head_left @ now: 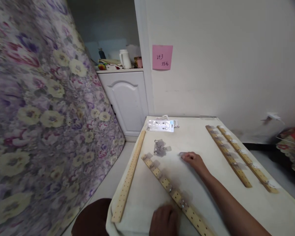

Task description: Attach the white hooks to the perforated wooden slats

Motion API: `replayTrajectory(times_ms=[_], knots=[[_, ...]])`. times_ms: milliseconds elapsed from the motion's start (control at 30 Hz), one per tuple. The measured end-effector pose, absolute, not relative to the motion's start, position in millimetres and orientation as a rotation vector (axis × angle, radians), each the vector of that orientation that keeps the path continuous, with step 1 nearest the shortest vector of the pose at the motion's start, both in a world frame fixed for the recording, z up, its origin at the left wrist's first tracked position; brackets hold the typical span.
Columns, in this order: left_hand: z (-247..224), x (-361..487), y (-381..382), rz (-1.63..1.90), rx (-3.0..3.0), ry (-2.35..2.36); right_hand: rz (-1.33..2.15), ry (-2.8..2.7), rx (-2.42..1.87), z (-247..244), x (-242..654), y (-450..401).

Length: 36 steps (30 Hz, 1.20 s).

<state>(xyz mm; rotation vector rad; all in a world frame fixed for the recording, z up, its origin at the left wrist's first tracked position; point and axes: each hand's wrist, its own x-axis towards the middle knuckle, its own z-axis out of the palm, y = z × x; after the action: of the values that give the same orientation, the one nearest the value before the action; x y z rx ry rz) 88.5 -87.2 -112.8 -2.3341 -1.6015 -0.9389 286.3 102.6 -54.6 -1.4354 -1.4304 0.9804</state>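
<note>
My right hand (193, 159) is closed in a pinch on a small clear adhesive hook (182, 153), just above the table cloth. A loose group of similar hooks (159, 147), clear squares with metal prongs, lies to its left. Below them a perforated wooden strip (164, 182) runs diagonally towards me, with several clear hooks set along it. My left hand (164, 221) is beside the near part of this strip, at the bottom edge. Its fingers look curled but are blurred, and I cannot see whether anything is in them.
A bare perforated strip (129, 178) lies along the table's left edge. Two strips with hooks, an inner one (226, 152) and an outer one (247, 159), lie on the right. Hook packaging (160, 126) rests at the back. A brown stool (92, 218) stands at the lower left.
</note>
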Motion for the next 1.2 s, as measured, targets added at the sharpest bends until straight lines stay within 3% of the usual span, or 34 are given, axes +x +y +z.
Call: replayTrajectory(times_ms=[167, 333, 600, 867, 1200], knots=[[-88.0, 84.7, -90.9, -1.165, -2.46, -1.581, 0.983, -1.411, -1.363, -39.2, 317.1, 46.4], [-51.9, 96.9, -98.3, -1.459, -2.594, -1.441, 1.308, -1.232, -1.281, -17.9, 320.4, -12.6], [-7.1, 140.5, -99.2, -1.707, -2.622, -1.775, 1.456, -1.148, -1.105, -0.7, 289.8, -67.4], [-10.7, 142.4, -100.9, -1.897, -2.585, -1.965, 1.339, -1.386, -1.185, -6.0, 286.3, -90.5], [-13.2, 140.2, -106.2, -1.901, -2.665, -2.082, 1.397, -1.258, -1.243, -18.6, 296.6, -91.0]])
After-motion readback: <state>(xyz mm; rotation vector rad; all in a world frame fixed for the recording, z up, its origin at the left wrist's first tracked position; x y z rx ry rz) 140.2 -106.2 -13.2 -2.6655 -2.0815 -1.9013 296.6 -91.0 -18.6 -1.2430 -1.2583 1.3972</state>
